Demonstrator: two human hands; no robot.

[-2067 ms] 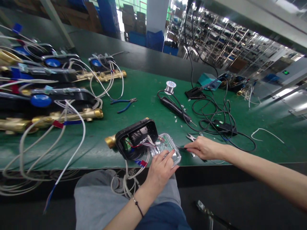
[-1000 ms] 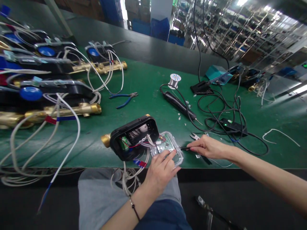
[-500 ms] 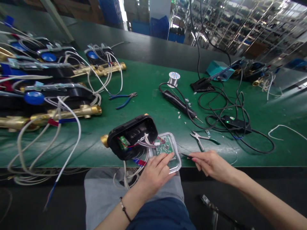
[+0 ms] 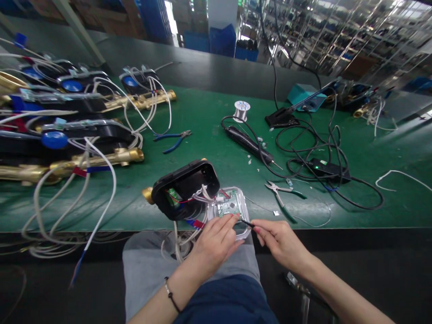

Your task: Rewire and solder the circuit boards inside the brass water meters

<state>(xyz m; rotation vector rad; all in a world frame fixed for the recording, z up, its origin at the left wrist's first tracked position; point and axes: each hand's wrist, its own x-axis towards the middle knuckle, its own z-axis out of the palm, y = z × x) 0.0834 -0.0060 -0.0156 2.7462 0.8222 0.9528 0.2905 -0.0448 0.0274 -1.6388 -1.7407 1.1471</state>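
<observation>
green circuit board (image 4: 230, 207) in clear case (image 4: 245, 209), slim dark tool (image 4: 247, 223) slanting at its lower right, tilted open black housing (image 4: 180, 174), frame's lower centre

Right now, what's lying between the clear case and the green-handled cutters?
In the head view, a thin wire and a small white scrap lie on the green bench between the clear case and the green-handled cutters.

My hands: two, left hand (image 4: 213, 243) and right hand (image 4: 278, 240)
Slim black tool (image 4: 248, 223) in my fingers: one
Clear cover (image 4: 245, 208) before me: one
Circuit board (image 4: 228, 208): one
Open black housing (image 4: 182, 171): one
Pliers: two, blue-handled pair (image 4: 183, 134) and green-handled pair (image 4: 277, 192)
Wire spool (image 4: 240, 112): one
Teal box (image 4: 304, 96): one
Blue discs (image 4: 54, 140) on my left: four visible
</observation>
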